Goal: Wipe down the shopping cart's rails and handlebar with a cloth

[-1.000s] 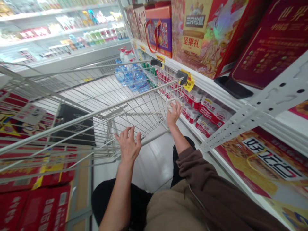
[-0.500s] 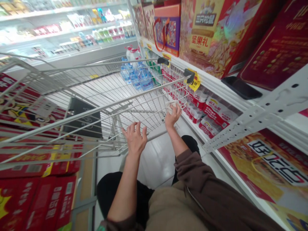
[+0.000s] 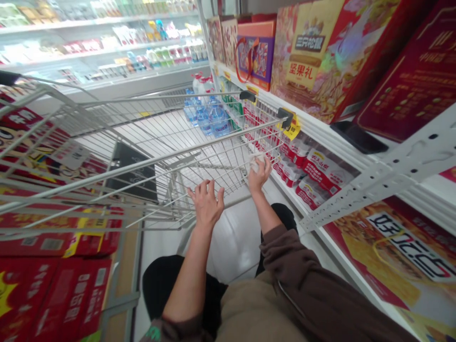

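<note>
A shopping cart of pale metal wire stands sideways in front of me. My right hand is closed on a crumpled white cloth, held against the wire side near the cart's right end. Whether it is cloth or paper tissue I cannot tell for sure. My left hand has its fingers spread at the lower wires, the fingertips at or close to them. A dark sign panel with faint writing shows through the cart's left part.
On the right, a white shelf carries gift boxes, with red-labelled bottle packs below. Blue water bottles stand on the floor beyond the cart. Red cartons are stacked at left. Lit display shelves line the back.
The whole scene has shifted slightly to the right in view, the cart and both hands with it. The right hand still grips the white cloth at the wires; the left fingers remain spread.
</note>
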A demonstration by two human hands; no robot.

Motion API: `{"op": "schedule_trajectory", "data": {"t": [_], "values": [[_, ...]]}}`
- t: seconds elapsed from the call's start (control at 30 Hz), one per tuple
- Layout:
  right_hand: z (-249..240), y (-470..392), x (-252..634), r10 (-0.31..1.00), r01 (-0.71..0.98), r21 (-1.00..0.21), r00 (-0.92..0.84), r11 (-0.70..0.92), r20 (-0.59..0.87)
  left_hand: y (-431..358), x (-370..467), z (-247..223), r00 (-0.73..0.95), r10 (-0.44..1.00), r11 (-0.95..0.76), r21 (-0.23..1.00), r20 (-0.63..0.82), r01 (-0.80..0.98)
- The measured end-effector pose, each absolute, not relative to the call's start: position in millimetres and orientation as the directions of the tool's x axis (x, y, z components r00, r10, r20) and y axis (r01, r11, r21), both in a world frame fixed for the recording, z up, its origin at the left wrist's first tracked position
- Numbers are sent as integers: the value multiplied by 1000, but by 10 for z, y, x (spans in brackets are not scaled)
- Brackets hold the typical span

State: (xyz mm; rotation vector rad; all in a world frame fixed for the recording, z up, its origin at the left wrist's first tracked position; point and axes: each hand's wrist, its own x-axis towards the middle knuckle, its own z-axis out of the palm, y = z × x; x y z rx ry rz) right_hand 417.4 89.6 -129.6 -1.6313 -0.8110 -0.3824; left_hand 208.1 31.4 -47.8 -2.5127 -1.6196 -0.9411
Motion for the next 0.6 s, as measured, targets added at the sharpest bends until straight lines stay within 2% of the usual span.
{"op": "schedule_trajectory", "data": {"t": [0.07,0.17,0.23,0.27,0.37,0.47,0.53,0.6], "values": [[-1252,885,4216,274,680,-732,713,-45,646,257,1979,-446,203,800,-463,365,565,808],[-1216,841,4156,311,688,-726,693,-14,651,153,1744,-399,-171,644,-282,439,745,853],[-1200,807,3977,343,681,-732,683,20,645,128,1604,-390,-363,539,-130,501,760,855],[-1197,785,3830,347,678,-734,683,26,643,136,1552,-396,-399,537,-98,525,743,846],[-1216,684,3235,360,708,-706,653,22,666,215,1455,-437,-366,621,-123,548,693,828],[-1285,579,2815,502,813,-551,403,188,766,275,1390,-465,-339,640,-145,542,690,828],[-1326,570,2856,528,842,-464,271,276,805,278,1347,-460,-319,648,-160,533,691,831],[-1331,624,3104,476,849,-481,338,218,812,267,1322,-445,-287,666,-177,520,688,836]]}}
